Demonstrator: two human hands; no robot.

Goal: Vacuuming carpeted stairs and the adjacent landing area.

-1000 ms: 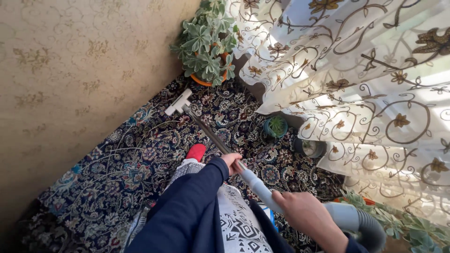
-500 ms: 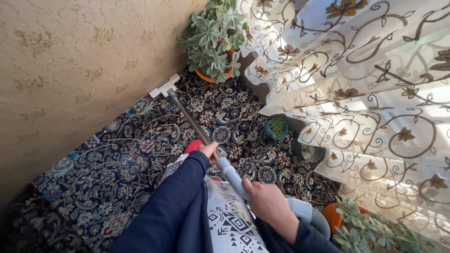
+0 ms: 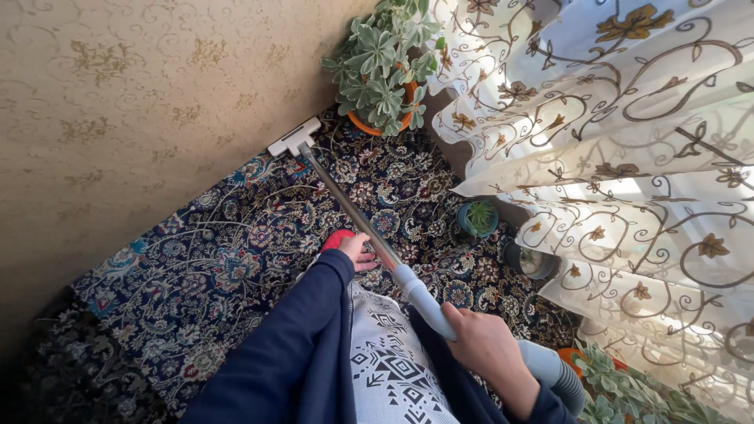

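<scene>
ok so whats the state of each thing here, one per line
vacuum wand: held in both hands, nozzle at the wall
left hand: on the metal tube
right hand: gripping the grey handle
curtain: drawn, sunlit
large potted plant: upright in corner

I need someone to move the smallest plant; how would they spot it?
Follow the patterned curtain down to the carpet. At its hem stands a small teal pot of spiky green leaves, far smaller than the big orange-potted plant in the corner.

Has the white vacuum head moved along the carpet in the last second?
Yes. The vacuum head has slid forward over the carpet to the wall and closer to the orange-potted plant.
</scene>
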